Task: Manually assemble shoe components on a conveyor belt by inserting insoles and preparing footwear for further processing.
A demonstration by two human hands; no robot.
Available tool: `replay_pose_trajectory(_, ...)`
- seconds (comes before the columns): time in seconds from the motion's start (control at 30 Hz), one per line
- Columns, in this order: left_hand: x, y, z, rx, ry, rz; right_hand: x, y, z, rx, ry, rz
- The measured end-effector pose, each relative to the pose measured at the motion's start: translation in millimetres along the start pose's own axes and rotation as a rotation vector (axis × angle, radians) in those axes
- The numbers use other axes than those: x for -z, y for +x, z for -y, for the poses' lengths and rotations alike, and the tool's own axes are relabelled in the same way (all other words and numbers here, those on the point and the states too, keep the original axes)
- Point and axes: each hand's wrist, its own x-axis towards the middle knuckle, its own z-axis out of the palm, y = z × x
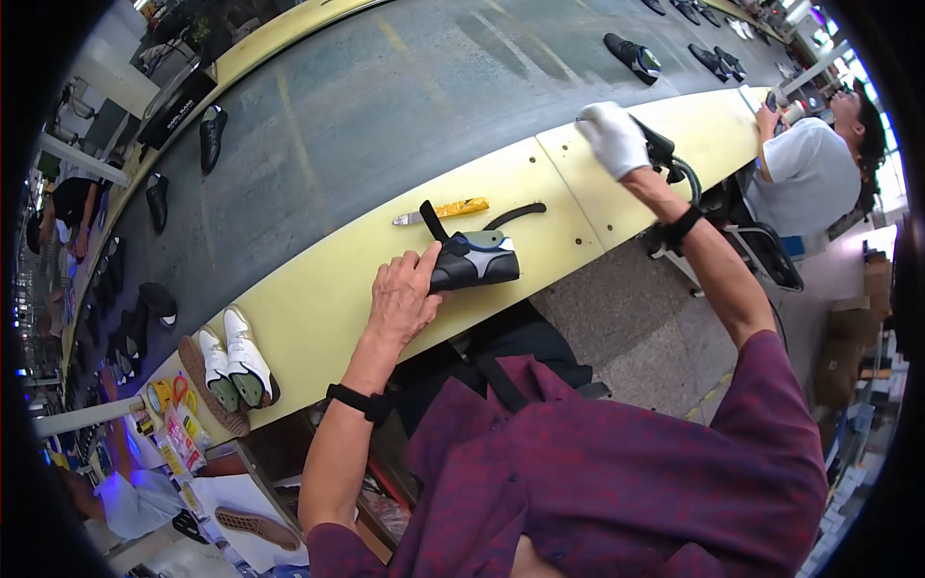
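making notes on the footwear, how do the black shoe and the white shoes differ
The black shoe is mostly black with grey patches; the white shoes are mostly white. The black shoe is single, the white shoes a pair. The left hand touches the black shoe; neither hand touches the white shoes. Both lie on the yellow table.

Wide fisheye view from the head, downward over the yellow workbench point(332, 313), close
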Motion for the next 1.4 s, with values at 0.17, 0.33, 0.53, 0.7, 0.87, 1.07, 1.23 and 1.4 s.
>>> replay_pose_trajectory(0.17,-15,-6,-9,0.064,-0.031,-0.026,13,-3,-35,-0.373,-0.252,0.25)
replay_pose_trajectory(0.33,-19,-13,-25,0.167,-0.03,-0.009,-1,7,-41,-0.34,-0.11,0.448)
replay_pose_trajectory(0.53,-10,-42,1,0.268,-0.176,0.018,16,1,-70,-0.351,0.107,0.719)
replay_pose_trajectory(0.7,-37,-64,11,0.215,-0.132,-0.138,18,-6,-5,-0.348,0.113,0.836)
replay_pose_trajectory(0.87,-35,-43,-2,0.17,-0.05,-0.211,58,10,129,-0.406,0.327,0.83)
replay_pose_trajectory(1.07,-43,-57,-5,0.254,0.001,-0.228,21,34,247,-0.148,0.359,1.223)
replay_pose_trajectory(1.23,-19,-86,-13,0.295,-0.161,-0.296,-6,30,266,-0.126,0.215,1.333)
replay_pose_trajectory(1.4,-7,-83,-23,0.203,-0.198,-0.283,-2,35,266,-0.152,0.289,1.263)
